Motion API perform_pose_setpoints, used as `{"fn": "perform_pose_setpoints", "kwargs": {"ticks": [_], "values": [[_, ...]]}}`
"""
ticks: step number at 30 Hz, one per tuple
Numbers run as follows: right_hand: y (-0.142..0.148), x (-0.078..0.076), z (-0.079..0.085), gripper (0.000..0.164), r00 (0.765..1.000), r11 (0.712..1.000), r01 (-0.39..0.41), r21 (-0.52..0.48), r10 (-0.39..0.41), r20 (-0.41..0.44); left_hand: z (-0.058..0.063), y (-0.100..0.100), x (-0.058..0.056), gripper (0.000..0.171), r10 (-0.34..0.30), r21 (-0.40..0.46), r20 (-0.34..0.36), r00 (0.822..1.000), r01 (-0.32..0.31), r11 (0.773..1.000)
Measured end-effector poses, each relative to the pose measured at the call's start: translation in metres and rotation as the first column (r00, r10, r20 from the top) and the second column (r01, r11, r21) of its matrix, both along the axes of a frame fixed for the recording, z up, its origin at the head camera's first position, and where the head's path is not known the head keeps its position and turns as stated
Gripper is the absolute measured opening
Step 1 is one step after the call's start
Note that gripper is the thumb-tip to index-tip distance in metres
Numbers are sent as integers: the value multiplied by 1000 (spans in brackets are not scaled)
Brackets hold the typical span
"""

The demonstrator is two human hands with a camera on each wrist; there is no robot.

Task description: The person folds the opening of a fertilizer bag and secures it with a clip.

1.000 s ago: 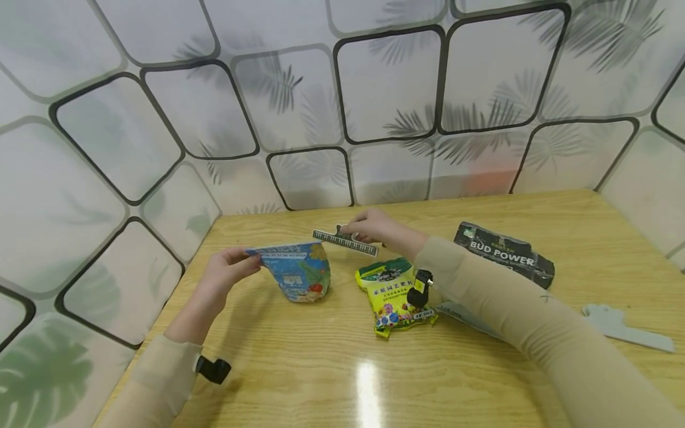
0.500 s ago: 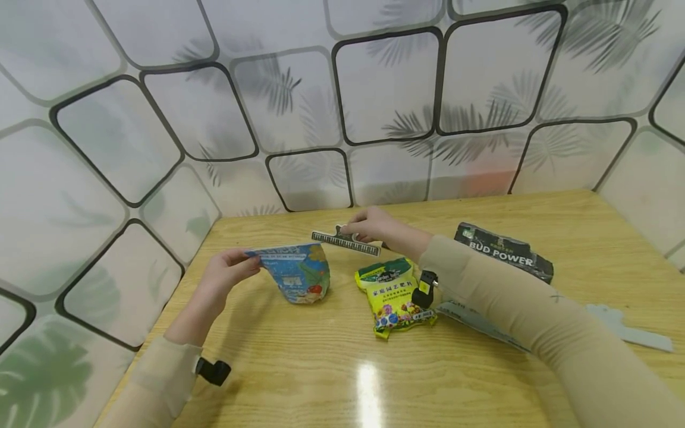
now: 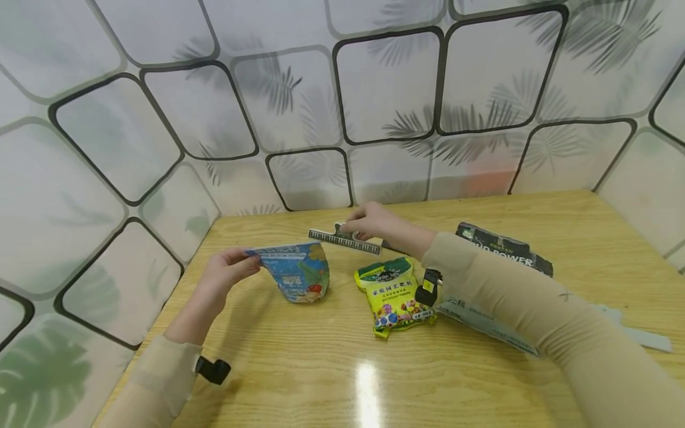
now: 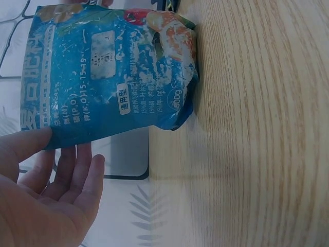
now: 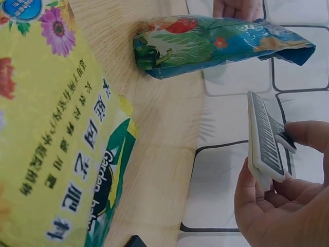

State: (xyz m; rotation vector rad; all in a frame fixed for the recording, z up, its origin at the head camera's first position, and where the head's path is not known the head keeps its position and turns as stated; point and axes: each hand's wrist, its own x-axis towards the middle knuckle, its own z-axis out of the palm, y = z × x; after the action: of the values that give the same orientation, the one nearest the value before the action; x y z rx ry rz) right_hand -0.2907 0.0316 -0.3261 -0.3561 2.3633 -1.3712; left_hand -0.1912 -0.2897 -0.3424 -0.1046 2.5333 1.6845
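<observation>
My left hand point(image 3: 220, 276) pinches the upper left corner of a blue fertilizer bag point(image 3: 299, 274), whose base stands on the table. In the left wrist view, thumb and fingers grip the edge of the bag point(image 4: 108, 72). To the right of it, my right hand point(image 3: 374, 221) holds a long bag clip point(image 3: 345, 240) with a piano-key pattern by its handle. The clip is near the bag's upper right corner, and in the right wrist view the clip point(image 5: 264, 139) stands apart from the bag point(image 5: 205, 43).
A yellow fertilizer bag point(image 3: 393, 297) lies on the wooden table point(image 3: 299, 368) below my right wrist. Behind my right forearm are a black "BUD POWER" bag point(image 3: 505, 248) and a pale bag point(image 3: 489, 324). A pale flat piece point(image 3: 647, 339) lies farther right. A patterned wall point(image 3: 385, 89) rises behind.
My right forearm has shifted slightly to the right, and the clip's left end has moved a little left. My left hand and the blue bag have stayed almost still.
</observation>
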Motion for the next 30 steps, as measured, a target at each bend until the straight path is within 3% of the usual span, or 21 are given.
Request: {"fn": "perform_pose_setpoints", "kwargs": {"ticks": [14,30], "values": [[2,6,18,31,997,999,-42,11,42,-72,-1,-1,-1,15,2,-12,1,1000,-2,1000],[-1,11,29,29,993,997,-59,46,63,-97,-2,-2,-1,14,5,0,-3,1000,-5,1000]]}}
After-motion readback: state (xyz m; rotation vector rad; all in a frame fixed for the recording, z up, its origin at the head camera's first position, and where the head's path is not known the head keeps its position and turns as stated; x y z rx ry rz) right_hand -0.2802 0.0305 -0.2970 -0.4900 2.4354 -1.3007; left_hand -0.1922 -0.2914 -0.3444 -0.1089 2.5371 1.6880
